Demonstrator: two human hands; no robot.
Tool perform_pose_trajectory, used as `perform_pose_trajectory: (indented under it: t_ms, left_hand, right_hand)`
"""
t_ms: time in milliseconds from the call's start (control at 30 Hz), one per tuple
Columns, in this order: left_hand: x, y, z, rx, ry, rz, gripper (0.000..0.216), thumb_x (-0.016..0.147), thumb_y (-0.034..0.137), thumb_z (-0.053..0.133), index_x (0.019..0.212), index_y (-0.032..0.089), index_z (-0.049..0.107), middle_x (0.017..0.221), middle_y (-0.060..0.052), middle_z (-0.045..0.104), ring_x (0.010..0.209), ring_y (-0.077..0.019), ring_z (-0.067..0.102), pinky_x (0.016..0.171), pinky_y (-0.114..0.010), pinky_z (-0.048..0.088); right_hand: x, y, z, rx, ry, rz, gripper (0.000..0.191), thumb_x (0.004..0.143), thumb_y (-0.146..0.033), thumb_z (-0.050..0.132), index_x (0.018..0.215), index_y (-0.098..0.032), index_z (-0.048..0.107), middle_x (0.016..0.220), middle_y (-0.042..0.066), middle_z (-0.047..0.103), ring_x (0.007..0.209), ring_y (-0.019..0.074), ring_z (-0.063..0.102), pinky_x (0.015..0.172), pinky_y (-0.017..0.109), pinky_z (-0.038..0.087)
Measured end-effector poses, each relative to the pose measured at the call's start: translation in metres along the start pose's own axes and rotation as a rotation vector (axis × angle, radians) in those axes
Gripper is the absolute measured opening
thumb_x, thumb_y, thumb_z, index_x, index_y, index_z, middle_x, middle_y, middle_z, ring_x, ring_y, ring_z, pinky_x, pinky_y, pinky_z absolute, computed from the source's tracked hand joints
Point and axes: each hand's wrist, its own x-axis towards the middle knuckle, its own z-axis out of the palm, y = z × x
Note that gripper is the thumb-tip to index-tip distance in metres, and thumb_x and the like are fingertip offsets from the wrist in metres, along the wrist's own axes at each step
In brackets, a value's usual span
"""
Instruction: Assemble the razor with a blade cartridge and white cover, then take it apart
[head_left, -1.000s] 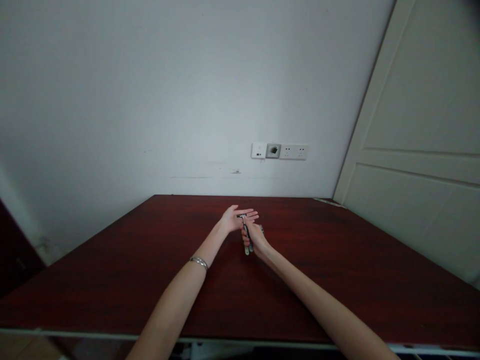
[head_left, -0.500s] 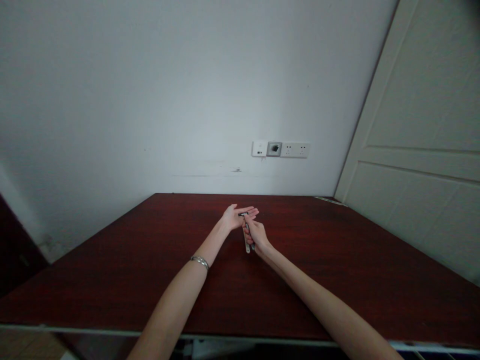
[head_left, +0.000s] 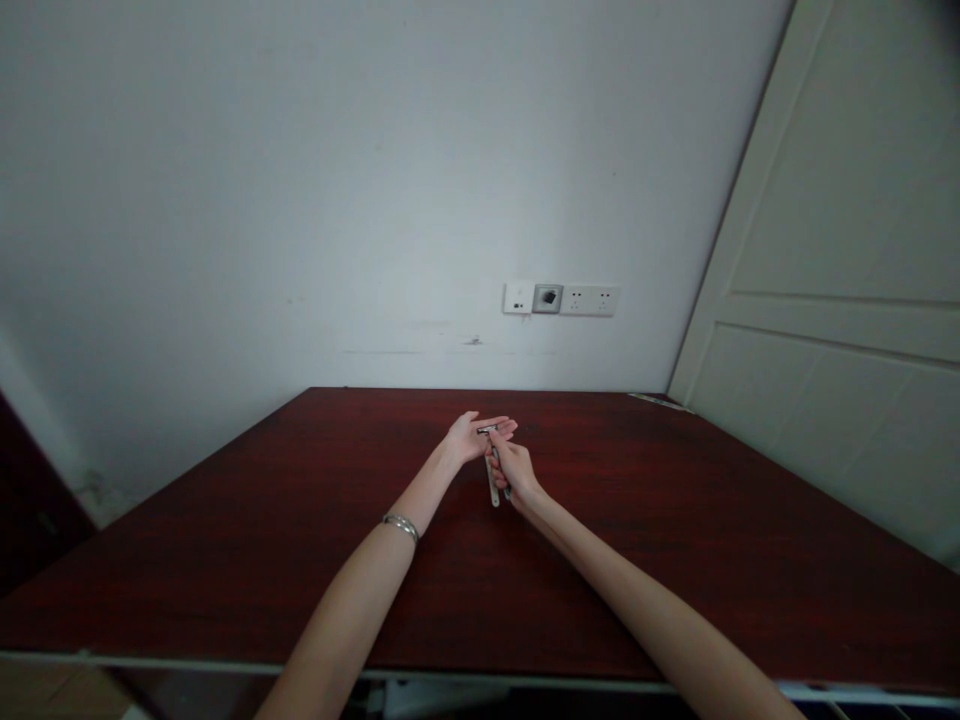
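My right hand point(head_left: 513, 469) is closed around a small metal tool with a T-shaped head point(head_left: 487, 429) and two long narrow handles. One pale handle point(head_left: 493, 485), with a hole at its end, sticks out below the fingers; the tip of a darker one shows beside it. Most of the grip is hidden by the fingers, and the tool's exact kind is too small to tell. My left hand point(head_left: 466, 437) lies open, palm up and fingers stretched to the right. The tool's head is over the left palm; whether it touches the skin I cannot tell.
Both arms reach over a dark red wooden table point(head_left: 300, 560). Behind it rises a white wall point(head_left: 360, 200) with a row of sockets point(head_left: 591, 299). A pale panelled door point(head_left: 840, 330) stands at the right. A thin strip point(head_left: 660, 402) lies at the table's back right corner.
Hardly anything differs. The head of the tool has tilted slightly over my left palm; both hands stay in nearly the same place.
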Motion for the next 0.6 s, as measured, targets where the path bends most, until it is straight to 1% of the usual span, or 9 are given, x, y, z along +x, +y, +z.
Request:
perform_pose_trajectory:
  t_ms: [100,200,300,400,467,533,600]
  left_hand:
    - [-0.002,0.003,-0.003,0.081,-0.028,0.027,0.052,0.085,0.03,0.032,0.122,-0.006,0.041,0.1,-0.025,0.062,0.094,-0.0274,0.062,0.077,-0.035,0.048]
    - [-0.009,0.009,-0.008,0.183,-0.073,0.098,0.046,0.084,0.033,0.041,0.116,0.001,0.049,0.103,-0.021,0.062,0.097,-0.0252,0.06,0.077,-0.031,0.047]
    - [-0.017,0.014,-0.014,0.268,-0.165,0.181,0.041,0.082,0.032,0.046,0.112,0.005,0.054,0.106,-0.019,0.062,0.1,-0.0238,0.058,0.081,-0.031,0.045]
    - [-0.022,0.017,-0.019,0.336,-0.325,0.243,0.043,0.076,0.024,0.056,0.115,0.005,0.053,0.109,-0.018,0.061,0.104,-0.0246,0.056,0.088,-0.032,0.04]
    - [-0.023,0.017,-0.02,0.386,-0.408,0.253,0.051,0.069,0.017,0.061,0.118,0.006,0.051,0.111,-0.018,0.059,0.106,-0.0258,0.055,0.087,-0.032,0.04]
    - [-0.022,0.018,-0.021,0.422,-0.438,0.247,0.056,0.066,0.013,0.064,0.12,0.007,0.049,0.113,-0.018,0.059,0.105,-0.0255,0.055,0.084,-0.03,0.041]
    - [-0.022,0.018,-0.02,0.435,-0.433,0.246,0.057,0.067,0.014,0.064,0.121,0.008,0.049,0.112,-0.017,0.059,0.102,-0.0239,0.056,0.082,-0.029,0.042]
  right_hand:
    - [0.001,-0.001,-0.001,0.018,-0.026,-0.029,0.041,0.065,-0.054,0.062,0.061,-0.016,0.047,0.041,-0.009,0.035,0.029,0.0008,0.024,0.027,0.013,0.014]
    - [0.002,-0.002,-0.002,0.078,-0.081,-0.069,0.042,0.066,-0.056,0.061,0.061,-0.016,0.048,0.042,-0.009,0.034,0.03,0.0006,0.023,0.028,0.014,0.013]
    - [0.001,-0.005,-0.003,0.133,-0.131,-0.11,0.043,0.068,-0.058,0.058,0.063,-0.016,0.048,0.043,-0.009,0.034,0.031,0.0007,0.022,0.029,0.014,0.014]
    - [-0.001,-0.009,-0.002,0.17,-0.18,-0.122,0.044,0.069,-0.059,0.057,0.064,-0.017,0.048,0.043,-0.009,0.033,0.031,0.0006,0.021,0.029,0.014,0.014]
    - [-0.002,-0.01,-0.001,0.189,-0.207,-0.119,0.044,0.069,-0.059,0.057,0.064,-0.016,0.048,0.043,-0.009,0.033,0.031,0.0004,0.02,0.029,0.014,0.013]
    - [-0.003,-0.011,0.0,0.206,-0.226,-0.112,0.044,0.069,-0.059,0.057,0.064,-0.016,0.049,0.043,-0.009,0.033,0.031,0.0004,0.02,0.029,0.014,0.012]
    - [-0.004,-0.011,0.0,0.224,-0.244,-0.103,0.042,0.07,-0.057,0.058,0.065,-0.016,0.049,0.043,-0.009,0.033,0.031,0.0004,0.02,0.029,0.014,0.012]
